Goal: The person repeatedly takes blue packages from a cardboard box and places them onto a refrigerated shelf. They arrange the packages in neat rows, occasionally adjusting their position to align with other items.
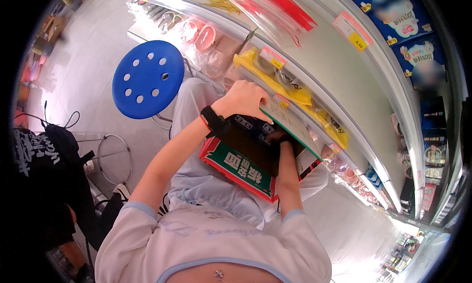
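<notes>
A red and green printed cardboard box (236,167) rests open across my lap. With its fingers bent over the edge of the raised flap (293,130), my left hand (245,98) grips the flap at the box's far side. My right hand (276,137) reaches down inside the box, in shadow beside dark blue packages (249,122) that bear pale writing; whether its fingers hold one I cannot tell. The box's inside is dark, so the lower contents are hidden.
Curved store shelves (324,80) with price tags run close beyond the box, holding yellow packs (273,78) and pink slippers (206,37). A blue round stool (147,80) stands at the left. A person in black (48,172) is near the left edge, beside a metal stool frame (114,159).
</notes>
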The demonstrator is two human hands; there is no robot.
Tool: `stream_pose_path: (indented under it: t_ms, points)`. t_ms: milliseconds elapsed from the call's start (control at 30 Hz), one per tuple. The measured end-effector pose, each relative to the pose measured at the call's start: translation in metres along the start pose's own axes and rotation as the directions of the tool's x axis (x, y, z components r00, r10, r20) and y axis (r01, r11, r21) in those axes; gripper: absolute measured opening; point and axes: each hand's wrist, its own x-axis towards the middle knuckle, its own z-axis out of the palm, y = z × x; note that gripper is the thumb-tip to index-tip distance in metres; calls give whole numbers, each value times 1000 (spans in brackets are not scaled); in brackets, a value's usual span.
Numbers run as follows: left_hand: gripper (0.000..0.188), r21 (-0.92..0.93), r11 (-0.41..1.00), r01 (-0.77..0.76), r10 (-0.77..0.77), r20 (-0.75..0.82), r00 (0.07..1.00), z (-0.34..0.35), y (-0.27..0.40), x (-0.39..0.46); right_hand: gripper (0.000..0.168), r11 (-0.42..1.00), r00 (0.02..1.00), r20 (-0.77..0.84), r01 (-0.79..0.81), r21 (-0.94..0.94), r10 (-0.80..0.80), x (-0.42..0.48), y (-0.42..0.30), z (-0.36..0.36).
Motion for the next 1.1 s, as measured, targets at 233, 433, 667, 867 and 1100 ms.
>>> stream_pose_path:
  t_ms: [233, 433, 667, 867, 1100]
  points:
    - [52, -46, 999, -14, 11, -57, 998, 6, -2, -2, 57, 923, 936, 285, 89, 375, -206, -71, -53, -37]
    - [45, 226, 965, -135, 211, -355, 911, -13, 16, -27, 62, 774, 938, 49, 254, 580, -344, -171, -108, -55]
    - [58, -973, 216, 79, -101, 58, 993, -31, 65, -92, 94, -153, 913, -312, 280, 948, -261, -246, -99, -10]
    - [57, -985, 50, 166, -90, 161, 983, -49, 101, -102, 79, -142, 862, -455, 433, 890, -225, -252, -149, -34]
    - [88, -814, 564, -135, -114, -239, 964, -61, 123, -92, 58, 174, 623, -778, 760, 626, 80, -245, -197, -37]
